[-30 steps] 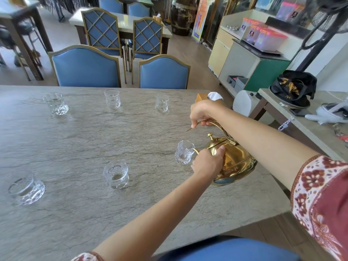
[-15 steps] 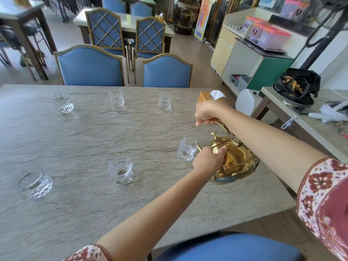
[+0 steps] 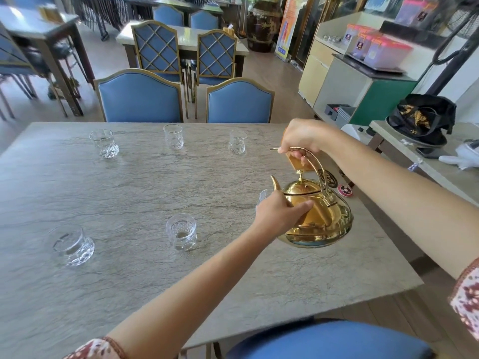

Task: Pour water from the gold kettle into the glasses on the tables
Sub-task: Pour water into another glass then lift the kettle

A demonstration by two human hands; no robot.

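Observation:
The gold kettle (image 3: 324,216) hangs just above the right part of the grey stone table (image 3: 129,190), its spout pointing up and left. My right hand (image 3: 303,136) grips the top of its arched handle. My left hand (image 3: 277,216) holds the kettle's body below the spout, thumb along the side. A small glass (image 3: 262,196) stands behind my left hand, mostly hidden. Two more glasses sit on the near side, one in the middle (image 3: 181,231) and one at the left (image 3: 72,244). Three glasses (image 3: 173,137) line the far side.
A wooden tissue box (image 3: 298,161) and round coasters (image 3: 344,190) lie behind the kettle. Two blue chairs (image 3: 140,97) stand at the far edge, and a blue chair seat (image 3: 329,340) is right below me. A side table (image 3: 414,161) with a black cap stands at the right.
The kettle has tipped back from the small glass, so its spout now points upward. Both hands stayed on the kettle, and the glass became mostly hidden behind my left hand.

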